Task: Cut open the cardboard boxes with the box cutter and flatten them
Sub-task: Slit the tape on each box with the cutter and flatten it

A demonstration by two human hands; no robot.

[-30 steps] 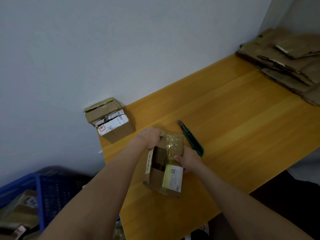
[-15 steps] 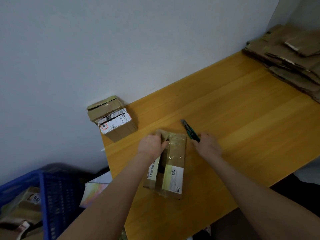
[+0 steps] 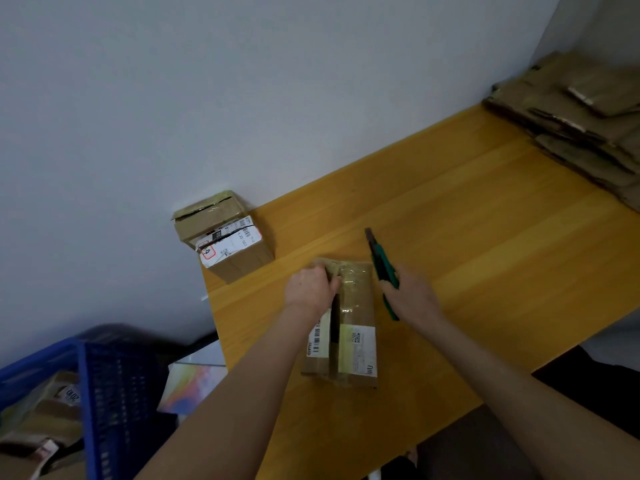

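Your right hand (image 3: 412, 299) has left the box (image 3: 356, 320) and lies over the cutter (image 3: 381, 261) just right of it; whether it grips, I cannot tell. Your left hand (image 3: 311, 289) clutches the box's far end. A hasty pickup could nick that hand if the blade is out; the tip is too blurred to tell.

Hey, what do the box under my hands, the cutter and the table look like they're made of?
The box looks like matte brown cardboard, with glossy clear tape that glints and paper labels. The cutter has a green body, probably plastic, and a dark, likely metal tip. The table is yellowish wood or wood-look laminate: plank lines, faint sheen.
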